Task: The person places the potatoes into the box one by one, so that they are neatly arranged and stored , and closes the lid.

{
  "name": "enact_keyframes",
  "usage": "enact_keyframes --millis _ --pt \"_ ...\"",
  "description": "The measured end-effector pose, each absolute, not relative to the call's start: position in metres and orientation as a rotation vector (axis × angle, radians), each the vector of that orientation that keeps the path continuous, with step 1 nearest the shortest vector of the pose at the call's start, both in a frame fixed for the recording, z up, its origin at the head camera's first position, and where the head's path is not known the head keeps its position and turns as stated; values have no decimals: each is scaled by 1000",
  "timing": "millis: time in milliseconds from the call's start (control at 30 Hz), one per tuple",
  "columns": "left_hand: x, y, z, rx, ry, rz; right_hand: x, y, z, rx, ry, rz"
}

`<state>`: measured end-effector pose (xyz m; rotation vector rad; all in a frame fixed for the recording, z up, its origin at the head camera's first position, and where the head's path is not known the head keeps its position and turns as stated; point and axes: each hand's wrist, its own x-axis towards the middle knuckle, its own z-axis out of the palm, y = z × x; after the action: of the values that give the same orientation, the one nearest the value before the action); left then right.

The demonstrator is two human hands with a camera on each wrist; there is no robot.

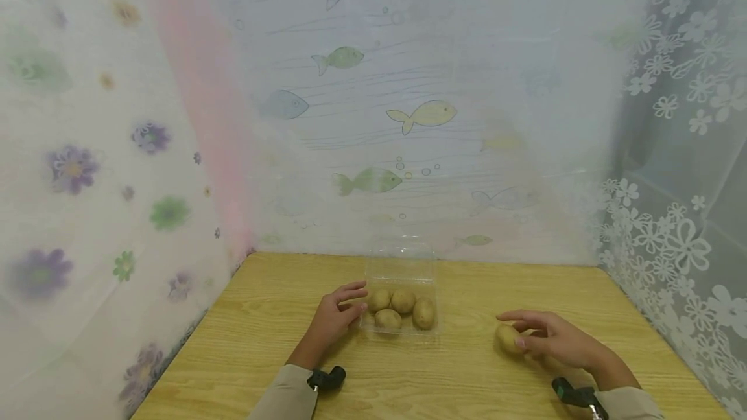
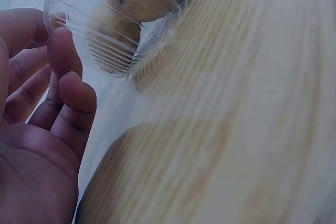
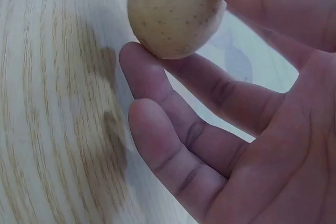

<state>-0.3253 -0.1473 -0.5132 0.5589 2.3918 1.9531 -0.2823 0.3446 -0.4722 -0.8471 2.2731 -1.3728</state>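
Right hand (image 1: 557, 342) pinches one potato (image 1: 506, 338); left hand (image 1: 335, 317), fingers relaxed, touches clear plastic clamshell (image 1: 400, 269) at its right, containing four potatoes (image 1: 403, 301).

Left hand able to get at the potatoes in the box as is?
Probably yes. The left hand is right beside the box, whose clear lid is open at the back, leaving the potatoes uncovered from above.

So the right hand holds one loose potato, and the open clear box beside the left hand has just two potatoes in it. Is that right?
Not two: the head view shows four potatoes in the open clear box beside the left hand. The right hand does hold one loose potato.
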Motion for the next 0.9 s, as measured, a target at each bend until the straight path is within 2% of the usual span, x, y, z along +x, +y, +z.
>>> enact_keyframes --millis 333,667,900 --pt "-327 -148 -516 565 2383 1962 -286 344 -472 -885 2191 -1436" --pt "-327 -148 -516 564 2385 1965 -281 331 -469 -662 2327 -1401" --pt "-327 -147 -516 569 2377 1973 -283 325 -469 -758 2318 -1425"
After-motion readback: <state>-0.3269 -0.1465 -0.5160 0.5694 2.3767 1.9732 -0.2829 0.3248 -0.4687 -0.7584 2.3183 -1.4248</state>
